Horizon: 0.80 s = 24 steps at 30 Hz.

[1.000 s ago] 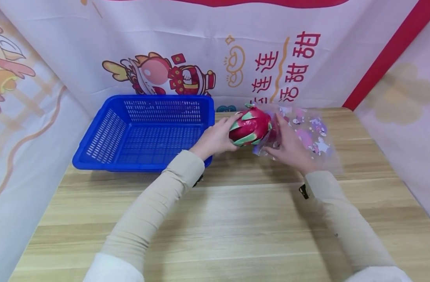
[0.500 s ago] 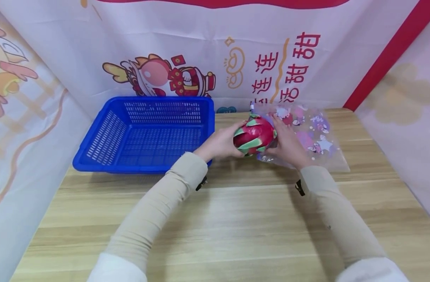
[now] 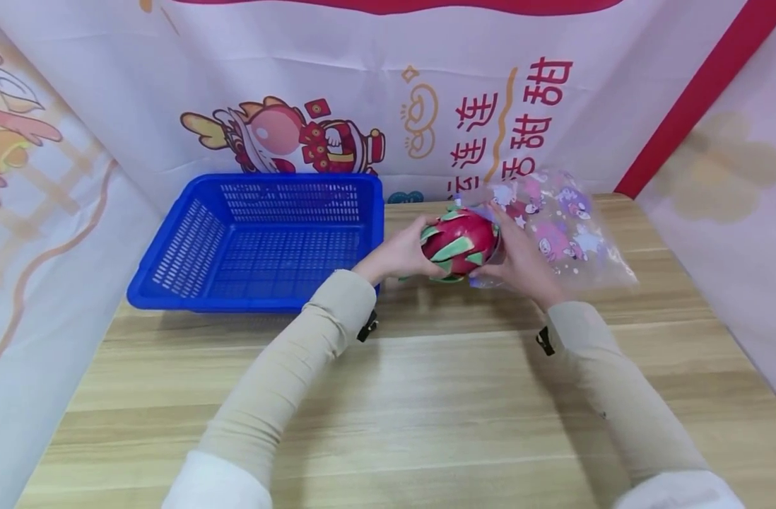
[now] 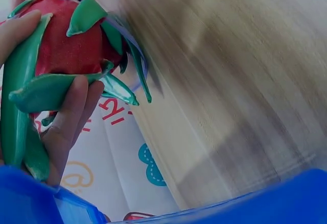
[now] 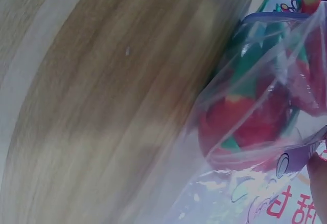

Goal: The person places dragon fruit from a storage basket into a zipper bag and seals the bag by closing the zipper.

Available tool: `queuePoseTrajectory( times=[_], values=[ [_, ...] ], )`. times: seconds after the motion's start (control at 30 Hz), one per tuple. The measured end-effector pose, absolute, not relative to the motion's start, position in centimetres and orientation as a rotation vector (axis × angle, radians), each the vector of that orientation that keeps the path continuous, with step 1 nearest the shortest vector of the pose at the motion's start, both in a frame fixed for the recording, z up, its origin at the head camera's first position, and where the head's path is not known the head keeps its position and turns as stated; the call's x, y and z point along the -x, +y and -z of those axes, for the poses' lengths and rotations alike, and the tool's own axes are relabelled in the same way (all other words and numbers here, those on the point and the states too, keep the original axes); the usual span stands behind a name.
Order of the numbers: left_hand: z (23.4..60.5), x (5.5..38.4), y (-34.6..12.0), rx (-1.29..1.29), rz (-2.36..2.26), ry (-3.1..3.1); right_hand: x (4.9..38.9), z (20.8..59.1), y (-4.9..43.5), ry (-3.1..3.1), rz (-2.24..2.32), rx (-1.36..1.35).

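Observation:
A red dragon fruit (image 3: 467, 237) with green scales lies between both hands, beside the basket's right end. My left hand (image 3: 403, 252) grips its left side, the fingers spread along the scales, as the left wrist view shows. The right hand (image 3: 521, 259) holds the mouth of a clear plastic bag (image 3: 566, 233) printed with pink and purple cartoon figures. In the right wrist view the bag's film (image 5: 209, 193) covers the fruit's near end (image 5: 245, 127), and its purple rim goes round the fruit. The rest of the bag spreads out to the right.
A blue plastic basket (image 3: 235, 304) with slotted walls stands at the left, close to my left forearm. Behind the wooden table (image 3: 426, 410) hangs a white printed cloth (image 3: 337, 49), with more cloth at both sides.
The dragon fruit has come slightly right and toward me, turning so that its long scales slant differently. The bag mouth, earlier drawn over its right side, sits lower round it, and the bag has spread wider.

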<state>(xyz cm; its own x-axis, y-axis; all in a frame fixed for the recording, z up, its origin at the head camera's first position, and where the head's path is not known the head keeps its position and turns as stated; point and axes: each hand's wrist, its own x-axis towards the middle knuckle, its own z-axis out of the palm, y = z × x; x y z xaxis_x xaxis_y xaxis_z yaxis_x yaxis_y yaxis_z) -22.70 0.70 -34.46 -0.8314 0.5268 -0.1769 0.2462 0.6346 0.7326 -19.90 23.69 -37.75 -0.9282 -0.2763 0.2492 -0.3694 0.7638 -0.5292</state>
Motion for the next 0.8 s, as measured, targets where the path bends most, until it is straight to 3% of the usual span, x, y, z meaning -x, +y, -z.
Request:
queuePoseTrajectory(
  times=[0.33,0.57,0.8],
  values=[
    [34.9,22.7,1.1,-0.585,-1.097,2.508,19.0,36.4,23.5,-2.843,-0.841,-0.532],
    [35.1,22.7,1.2,-0.59,-1.103,2.511,17.6,36.6,23.8,-2.745,-0.848,-0.316],
    [35.1,22.7,1.2,-0.596,-1.109,2.512,16.9,37.5,24.2,-2.644,-0.618,-0.453]
  ],
)
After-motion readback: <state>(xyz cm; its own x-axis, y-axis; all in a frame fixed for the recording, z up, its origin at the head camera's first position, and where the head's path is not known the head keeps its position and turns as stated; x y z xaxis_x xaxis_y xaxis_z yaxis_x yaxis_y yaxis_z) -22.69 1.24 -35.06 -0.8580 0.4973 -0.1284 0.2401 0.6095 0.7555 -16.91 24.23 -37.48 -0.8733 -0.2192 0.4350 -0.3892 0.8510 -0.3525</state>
